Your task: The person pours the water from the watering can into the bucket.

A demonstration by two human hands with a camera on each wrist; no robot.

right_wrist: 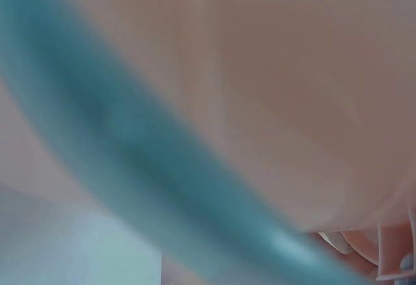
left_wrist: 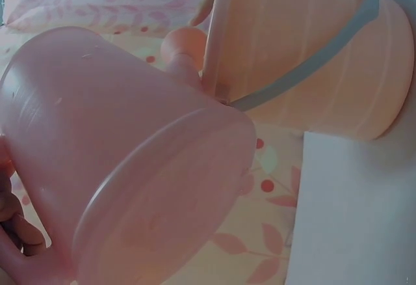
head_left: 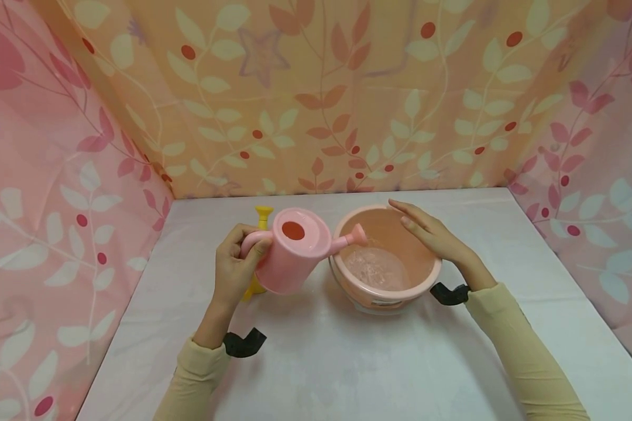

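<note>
I had my left hand gripping the pink watering can, seemingly pouring into the peach bucket against my straight-fingered right hand, steady tilting apparently needed next.

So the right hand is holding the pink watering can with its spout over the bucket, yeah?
Wrong side, though: the head view shows the left hand holding the pink watering can with its spout over the bucket.
</note>
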